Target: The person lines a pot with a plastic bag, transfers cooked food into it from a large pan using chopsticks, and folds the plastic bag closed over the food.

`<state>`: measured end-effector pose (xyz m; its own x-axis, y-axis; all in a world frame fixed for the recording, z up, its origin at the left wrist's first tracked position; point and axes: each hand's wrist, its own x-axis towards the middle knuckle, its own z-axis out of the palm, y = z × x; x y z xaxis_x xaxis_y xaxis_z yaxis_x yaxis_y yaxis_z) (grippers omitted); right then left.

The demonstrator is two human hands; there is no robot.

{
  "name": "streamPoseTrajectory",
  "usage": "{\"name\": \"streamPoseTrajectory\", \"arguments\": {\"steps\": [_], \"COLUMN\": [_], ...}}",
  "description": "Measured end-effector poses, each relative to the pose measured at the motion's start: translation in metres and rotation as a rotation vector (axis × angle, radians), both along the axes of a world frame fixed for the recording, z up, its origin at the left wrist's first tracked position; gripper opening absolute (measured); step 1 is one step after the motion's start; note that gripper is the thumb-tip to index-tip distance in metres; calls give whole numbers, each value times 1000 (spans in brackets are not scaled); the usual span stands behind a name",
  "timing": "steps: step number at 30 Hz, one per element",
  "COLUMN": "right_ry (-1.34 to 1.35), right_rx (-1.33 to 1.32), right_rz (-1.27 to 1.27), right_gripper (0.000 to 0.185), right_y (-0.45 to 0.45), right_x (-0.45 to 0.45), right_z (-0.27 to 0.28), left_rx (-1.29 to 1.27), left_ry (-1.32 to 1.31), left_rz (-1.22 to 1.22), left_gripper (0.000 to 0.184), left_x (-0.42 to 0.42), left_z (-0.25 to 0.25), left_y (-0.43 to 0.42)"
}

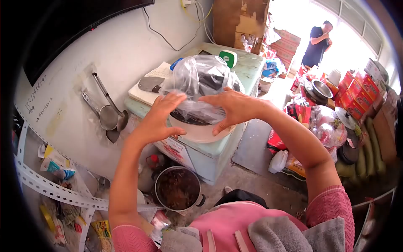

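Flanking plastic bag (199, 75): left hand (161, 117) open, right hand (236, 108) open; pale-green cabinet (248, 70) below, white wall (67, 88) alongside.

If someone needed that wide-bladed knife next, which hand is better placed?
Left, I'd judge. The left hand is nearer the knife and its dark handle; the right hand would likely have to reach across the clear plastic.

Overexposed doorway glare, dim corners, curved edges, blurred fingertips

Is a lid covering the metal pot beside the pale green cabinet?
No, the pot stands open, with its brown contents showing.
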<state>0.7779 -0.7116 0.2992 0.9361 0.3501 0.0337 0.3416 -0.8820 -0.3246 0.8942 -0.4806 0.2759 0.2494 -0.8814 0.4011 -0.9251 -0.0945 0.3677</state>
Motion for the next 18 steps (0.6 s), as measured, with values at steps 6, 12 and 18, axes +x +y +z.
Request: {"name": "streamPoseTrajectory", "arguments": {"steps": [6,12,18], "right_ry": [-60,-185,-223], "right_rx": [118,120,-16], "right_rz": [-89,63,-67], "right_gripper": [76,71,39], "right_y": [11,3,2], "right_x": [-16,-22,-18], "right_z": [2,-10,-23], "left_rx": [176,84,-150], "left_ry": [-158,-228,-273], "left_rz": [-14,-84,19], "left_gripper": [80,57,39], "left_x": [3,5,-10], "left_z": [5,1,-15], "left_y": [-4,-14,-16]}}
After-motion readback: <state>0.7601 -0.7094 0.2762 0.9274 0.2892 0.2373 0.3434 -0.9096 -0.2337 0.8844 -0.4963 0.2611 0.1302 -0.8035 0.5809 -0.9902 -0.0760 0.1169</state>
